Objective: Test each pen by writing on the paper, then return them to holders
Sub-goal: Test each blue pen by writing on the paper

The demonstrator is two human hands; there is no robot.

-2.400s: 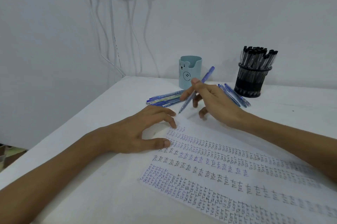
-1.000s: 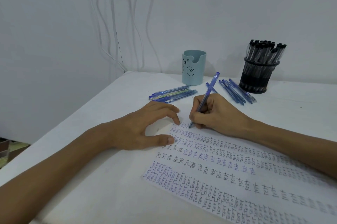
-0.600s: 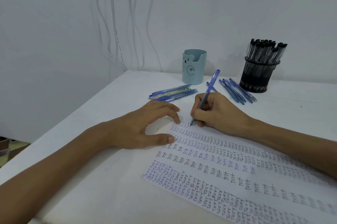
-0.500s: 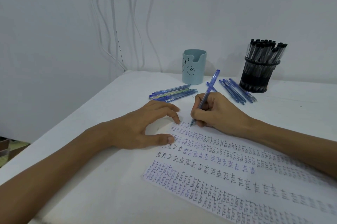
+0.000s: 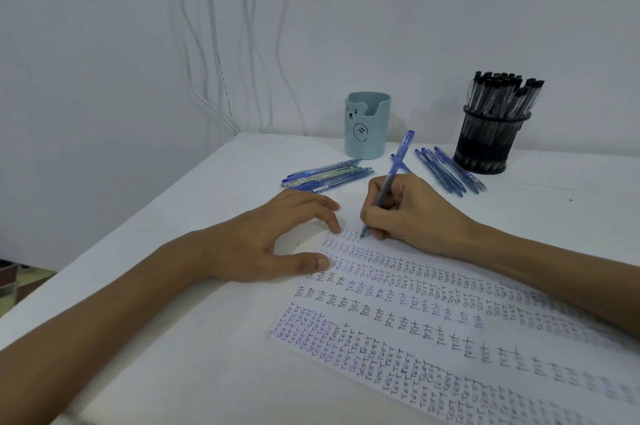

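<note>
Lowered from its raised position, the pen point(image 5: 394, 165) now stands tip-down on the top row of the paper point(image 5: 450, 320), near the sheet's upper left corner. Right hand point(image 5: 412, 213) grips it in a writing pinch. The shaft leans up and away toward the blue holder point(image 5: 367, 127). Left hand point(image 5: 277, 237) lies flat with fingers spread, pressing the paper's edge just left of the tip. Judgement: for the return, the holder sits straight beyond the right hand, which is the nearer one.

The paper point(image 5: 450, 338) is spread across the lower right of the frame. Behind it are set the centre holder point(image 5: 367, 128) and right holder point(image 5: 485, 144), with pens point(image 5: 325, 177) laid before each.
</note>
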